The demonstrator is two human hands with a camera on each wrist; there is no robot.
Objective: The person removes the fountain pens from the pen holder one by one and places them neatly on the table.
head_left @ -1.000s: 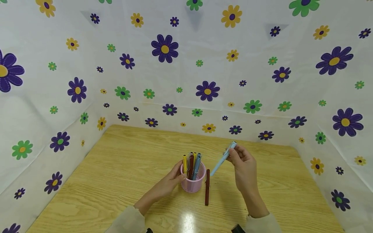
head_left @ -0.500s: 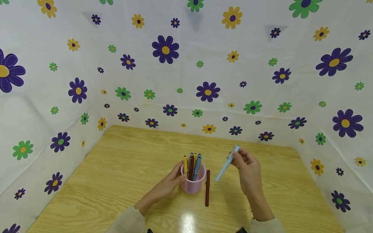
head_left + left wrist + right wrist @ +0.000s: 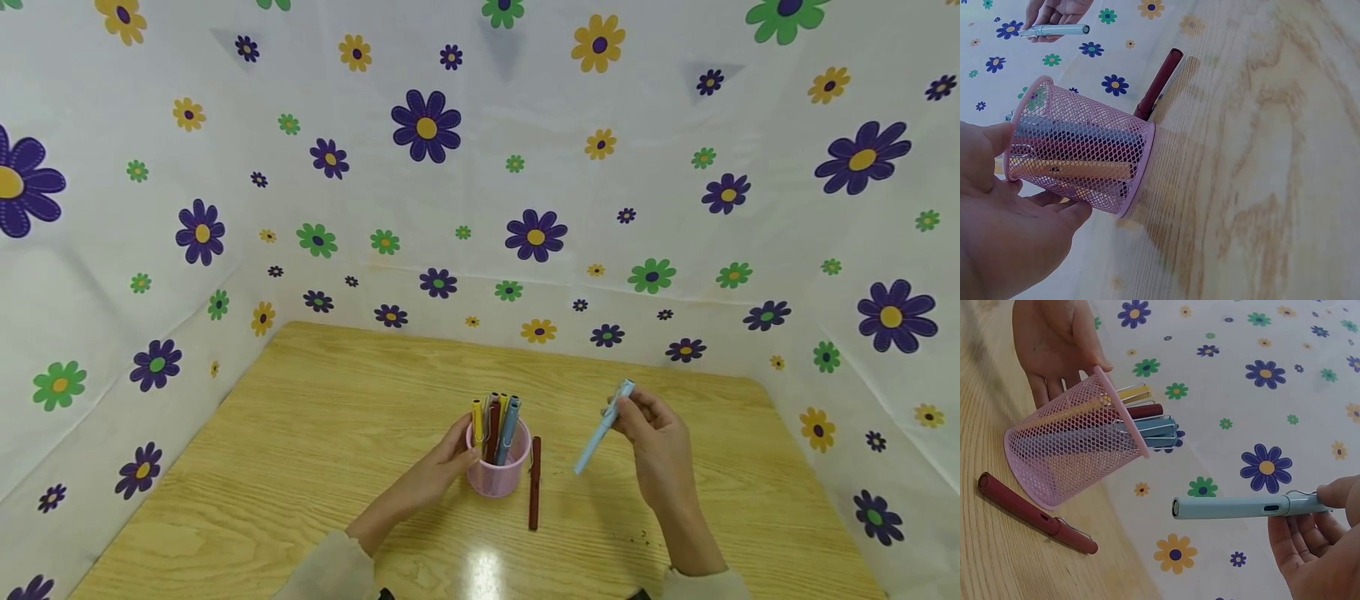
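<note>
Flowered sheeting behind the wooden table, and the right hand pinches a light blue pen above it! Only the right wrist view catches that pen's barrel window, hand cropped. Left hand grips the pink mesh cup, mesh veiling the upright pens; a dark red pen lies beside.

I've got white sheeting walling in the back and both sides, printed with purple, yellow and green flowers, a crease running low across the rear. Below it I see a yellowish wood-grain tabletop, a bright patch of reflected light shining at the bottom of my head view
</note>
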